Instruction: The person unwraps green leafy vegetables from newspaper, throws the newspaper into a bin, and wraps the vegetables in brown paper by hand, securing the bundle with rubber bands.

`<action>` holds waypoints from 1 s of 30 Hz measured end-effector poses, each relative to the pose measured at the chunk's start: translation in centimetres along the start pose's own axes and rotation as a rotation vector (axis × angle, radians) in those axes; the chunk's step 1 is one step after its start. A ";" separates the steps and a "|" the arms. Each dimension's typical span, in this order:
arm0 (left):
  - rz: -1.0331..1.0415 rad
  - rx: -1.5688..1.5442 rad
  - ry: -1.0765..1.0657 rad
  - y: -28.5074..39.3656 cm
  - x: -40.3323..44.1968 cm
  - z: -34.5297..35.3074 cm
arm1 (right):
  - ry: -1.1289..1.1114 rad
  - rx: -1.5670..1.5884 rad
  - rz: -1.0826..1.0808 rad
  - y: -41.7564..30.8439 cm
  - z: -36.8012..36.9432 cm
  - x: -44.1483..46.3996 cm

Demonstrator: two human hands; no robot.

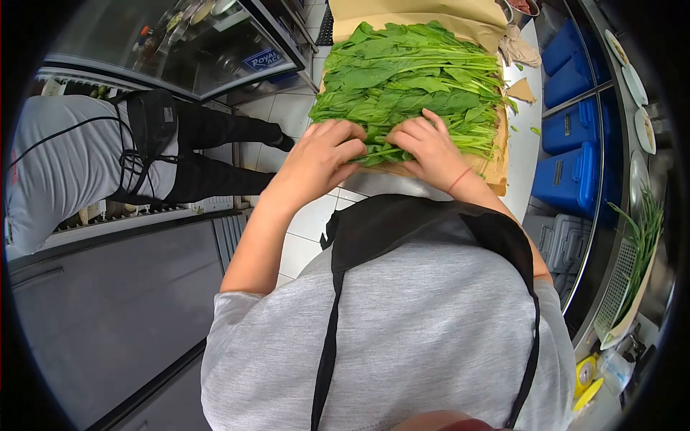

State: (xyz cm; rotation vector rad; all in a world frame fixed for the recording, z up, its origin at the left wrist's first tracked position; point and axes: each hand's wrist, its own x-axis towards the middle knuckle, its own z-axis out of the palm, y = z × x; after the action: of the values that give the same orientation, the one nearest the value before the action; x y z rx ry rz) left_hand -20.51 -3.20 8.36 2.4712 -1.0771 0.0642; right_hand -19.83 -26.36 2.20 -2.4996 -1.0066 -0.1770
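Note:
A thick layer of spinach-like leafy greens (410, 79) lies on brown paper, leaves mostly to the left and pale stems to the right. At the near edge of the pile, my left hand (323, 158) curls its fingers over some leaves and stems. My right hand (429, 149) is close beside it, fingers bent down into the same edge, one finger lifted. The fingertips of both hands are partly hidden among the greens. A thin red string circles my right wrist.
Brown paper (424, 13) rises behind the greens. Blue lidded bins (573, 176) fill a shelf to the right, near a basket of long green stalks (622, 280). At left, another person (93, 147) bends beside an open glass fridge door (230, 50).

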 end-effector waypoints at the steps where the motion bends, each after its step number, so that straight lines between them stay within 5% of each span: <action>1: -0.034 -0.039 -0.056 -0.1 0.0 -0.4 | 0.001 0.000 -0.001 0.3 0.2 -0.2; 7: -0.129 -0.135 -0.041 -1.4 1.3 -1.9 | -0.011 0.216 0.079 1.9 -0.8 -0.6; 14: 0.097 -0.034 0.008 -1.2 7.0 -8.3 | 0.451 0.149 0.155 3.3 -2.2 -3.4; 22: 0.143 -0.036 -0.121 0.7 13.7 -10.6 | 0.174 0.125 0.488 5.1 -3.2 -10.0; 30: -0.001 -0.064 -0.028 -4.4 11.1 -10.7 | 0.178 0.420 0.395 2.6 -9.8 -8.1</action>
State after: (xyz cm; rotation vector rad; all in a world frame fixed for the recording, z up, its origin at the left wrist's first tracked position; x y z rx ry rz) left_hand -8.30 -3.73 18.66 2.4217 -1.0729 -0.0047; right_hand -23.51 -37.38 7.83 -2.1914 -0.4110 -0.0551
